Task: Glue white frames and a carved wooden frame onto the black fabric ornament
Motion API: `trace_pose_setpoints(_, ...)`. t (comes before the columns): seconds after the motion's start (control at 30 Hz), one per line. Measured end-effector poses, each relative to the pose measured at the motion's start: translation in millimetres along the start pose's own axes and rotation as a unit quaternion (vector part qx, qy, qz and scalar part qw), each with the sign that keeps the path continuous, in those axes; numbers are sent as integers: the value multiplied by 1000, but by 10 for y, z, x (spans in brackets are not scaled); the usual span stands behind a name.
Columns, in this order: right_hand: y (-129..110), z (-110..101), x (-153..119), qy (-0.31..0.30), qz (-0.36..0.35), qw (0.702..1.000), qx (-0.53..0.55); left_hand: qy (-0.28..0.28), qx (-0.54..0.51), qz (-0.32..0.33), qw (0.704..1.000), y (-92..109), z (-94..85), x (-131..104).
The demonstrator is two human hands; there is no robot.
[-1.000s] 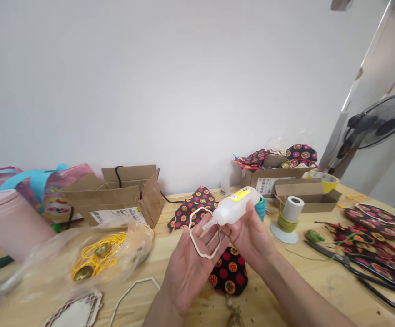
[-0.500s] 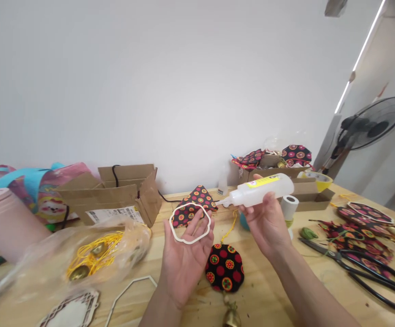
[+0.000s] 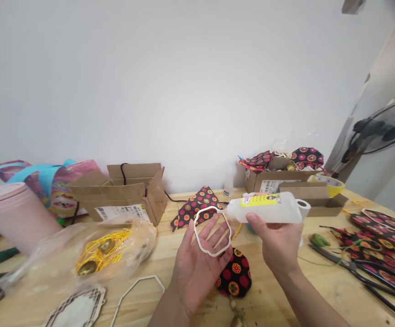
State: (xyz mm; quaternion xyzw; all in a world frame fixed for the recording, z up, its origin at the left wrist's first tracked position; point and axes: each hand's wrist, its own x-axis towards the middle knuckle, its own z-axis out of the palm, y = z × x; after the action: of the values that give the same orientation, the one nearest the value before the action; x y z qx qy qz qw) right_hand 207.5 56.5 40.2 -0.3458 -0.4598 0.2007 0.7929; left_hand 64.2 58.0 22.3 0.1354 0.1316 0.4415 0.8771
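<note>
On the upturned palm and fingers of my left hand (image 3: 195,277) rests a thin off-white scalloped ring frame (image 3: 212,254). My right hand (image 3: 281,247) grips a translucent plastic squeeze bottle (image 3: 268,211) with a yellow label, tilted nearly level. Its narrow nozzle points left and meets the upper right of the frame; whether it touches I cannot tell. Behind the left hand lies folded black patterned cloth (image 3: 202,197). A rounded black pouch (image 3: 236,277) with red and yellow motifs is partly hidden below that hand.
Large black scissors (image 3: 350,268) and cloth pieces (image 3: 371,245) lie at right. Left are a plastic bag (image 3: 43,268) with yellow cords and bells, an open cardboard box (image 3: 115,195) and a pink tumbler (image 3: 11,218). Another box (image 3: 252,181) stands at the back right.
The bottle has turned nearly level, its nozzle now at the frame's upper right edge. The frame stands more upright on my left hand. The view has shifted a little.
</note>
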Motion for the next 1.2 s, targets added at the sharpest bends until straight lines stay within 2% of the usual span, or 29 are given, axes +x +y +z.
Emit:
trace_pose_setpoints(0.13,2,-8,41,33,-26,999,-11,-4,4,-11,1000,-17,-18,-1)
trace_pose_setpoints(0.33,15,-28,97,55,-10,998,-4,-2,22,-1,1000,-39,-14,-25)
trace_pose_setpoints(1.2,22,-62,130,78,15,997,-17,11,31,-3,999,-31,-2,-9)
